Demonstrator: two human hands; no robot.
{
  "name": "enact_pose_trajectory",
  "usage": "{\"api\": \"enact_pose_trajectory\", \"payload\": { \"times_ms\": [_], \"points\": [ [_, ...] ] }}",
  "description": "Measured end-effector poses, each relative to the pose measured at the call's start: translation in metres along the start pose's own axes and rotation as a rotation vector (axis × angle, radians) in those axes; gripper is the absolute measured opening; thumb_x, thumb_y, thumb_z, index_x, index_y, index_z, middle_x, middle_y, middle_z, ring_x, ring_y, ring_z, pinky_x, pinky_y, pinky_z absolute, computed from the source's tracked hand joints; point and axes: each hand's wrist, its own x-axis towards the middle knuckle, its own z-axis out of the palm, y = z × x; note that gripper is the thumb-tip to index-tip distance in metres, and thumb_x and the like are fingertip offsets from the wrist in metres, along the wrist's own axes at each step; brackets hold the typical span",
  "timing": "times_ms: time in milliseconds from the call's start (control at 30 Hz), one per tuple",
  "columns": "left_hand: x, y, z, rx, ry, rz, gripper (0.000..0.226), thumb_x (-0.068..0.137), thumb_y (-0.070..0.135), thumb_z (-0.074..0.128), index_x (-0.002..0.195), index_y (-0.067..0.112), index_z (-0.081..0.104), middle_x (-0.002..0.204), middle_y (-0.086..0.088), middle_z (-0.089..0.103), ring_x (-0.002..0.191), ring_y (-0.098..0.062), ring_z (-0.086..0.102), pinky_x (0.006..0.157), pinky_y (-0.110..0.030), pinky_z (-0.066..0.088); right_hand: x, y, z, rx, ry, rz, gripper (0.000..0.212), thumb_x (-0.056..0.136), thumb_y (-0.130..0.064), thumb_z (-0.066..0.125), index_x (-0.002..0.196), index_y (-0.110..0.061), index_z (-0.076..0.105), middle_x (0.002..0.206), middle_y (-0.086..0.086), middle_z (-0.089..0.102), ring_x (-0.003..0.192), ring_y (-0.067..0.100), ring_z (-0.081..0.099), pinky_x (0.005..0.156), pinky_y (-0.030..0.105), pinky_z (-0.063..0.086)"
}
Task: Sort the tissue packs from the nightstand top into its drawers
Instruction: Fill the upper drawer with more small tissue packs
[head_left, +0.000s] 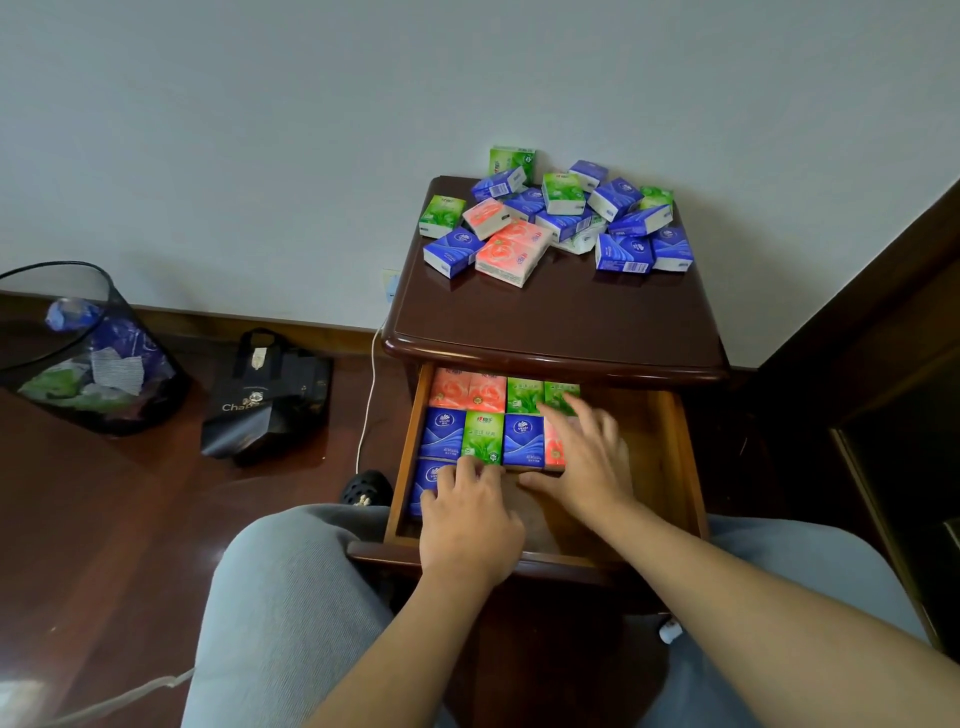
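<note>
1. I read the step in hand as squaring up the packs already laid in the open top drawer (670, 441), just below the middle of the frame, before fetching more.
2. My left hand (467, 514) sits at lower centre, fingers bent down onto the front edge of the middle row; I cannot tell whether it pinches a pack or only presses.
3. My right hand (587, 457) lies flat with its fingers spread over the right end of the rows, touching a green pack (558, 396) and covering most of a pink pack (553, 449). It grips nothing.
4. To do this well, I'd push sideways and back with flat fingers so the rows close up against the drawer's left and rear walls, and avoid squeezing, since these soft wrappers likely dent and skew.
5. I'd keep each row flush before starting the next; the right part of the drawer is bare wood, so there is room.
6. The packs are small, glossy rectangular blocks in blue, green and pink, printed with swirls, leaves and roses.
7. In the drawer they lie face up, side by side; one blue pack (428, 480) begins the front row.
8. The unsorted pile (561, 218) lies jumbled at the rear of the nightstand top (545, 312), upper centre-right, so much remains.
</note>
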Motion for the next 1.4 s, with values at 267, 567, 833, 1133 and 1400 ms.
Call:
{"api": "enact_pose_trajectory", "payload": {
  "times_ms": [267, 567, 833, 1133, 1400],
  "points": [
    [-0.002, 0.002, -0.002, -0.002, 0.003, 0.001, 0.049, 0.097, 0.038, 0.050, 0.145, 0.027, 0.045, 0.153, 0.000, 0.039, 0.140, -0.025, 0.037, 0.114, -0.047, 0.036, 0.007, -0.001, 0.003, -0.008, -0.204, -0.089, 0.085, 0.095, -0.063, 0.060, 0.164, -0.046, 0.013, 0.174, -0.013, 0.003, 0.152, 0.041, 0.011, 0.117, 0.054, 0.038],
    [-0.003, 0.002, -0.003, 0.008, 0.005, 0.005, 0.048, 0.098, 0.038, 0.049, 0.145, 0.025, 0.046, 0.153, -0.002, 0.041, 0.139, -0.027, 0.039, 0.113, -0.048, 0.038, 0.009, -0.006, 0.001, 0.018, -0.138, -0.068, 0.079, 0.097, -0.064, 0.055, 0.164, -0.036, 0.023, 0.174, -0.011, 0.010, 0.142, 0.033, 0.030, 0.114, 0.042, 0.041],
    [-0.002, 0.001, 0.000, 0.016, 0.015, 0.001, 0.046, 0.097, 0.040, 0.049, 0.141, 0.025, 0.048, 0.150, -0.001, 0.042, 0.137, -0.026, 0.041, 0.111, -0.047, 0.039, 0.016, -0.005, -0.003, 0.140, -0.167, -0.060, 0.112, 0.080, -0.057, 0.083, 0.165, -0.037, 0.013, 0.173, -0.008, 0.005, 0.152, 0.034, 0.025, 0.116, 0.052, 0.043],
    [-0.001, 0.002, 0.001, 0.008, 0.031, -0.002, 0.044, 0.096, 0.040, 0.050, 0.139, 0.026, 0.049, 0.148, 0.000, 0.043, 0.135, -0.025, 0.042, 0.110, -0.046, 0.040, 0.008, 0.016, 0.008, 0.211, -0.061, 0.209, 0.124, 0.063, -0.059, 0.093, 0.158, -0.021, 0.023, 0.151, 0.011, 0.037, 0.139, 0.031, 0.034, 0.112, 0.043, 0.039],
    [-0.002, 0.001, 0.002, 0.019, 0.042, -0.011, 0.043, 0.095, 0.039, 0.049, 0.136, 0.026, 0.051, 0.146, 0.000, 0.045, 0.132, -0.025, 0.044, 0.108, -0.045, 0.041, 0.012, 0.014, 0.001, 0.409, -0.036, 0.214, 0.103, 0.068, -0.036, 0.097, 0.151, -0.012, 0.041, 0.140, 0.010, 0.052, 0.133, 0.027, 0.048, 0.108, 0.039, 0.043]
  ]
}}
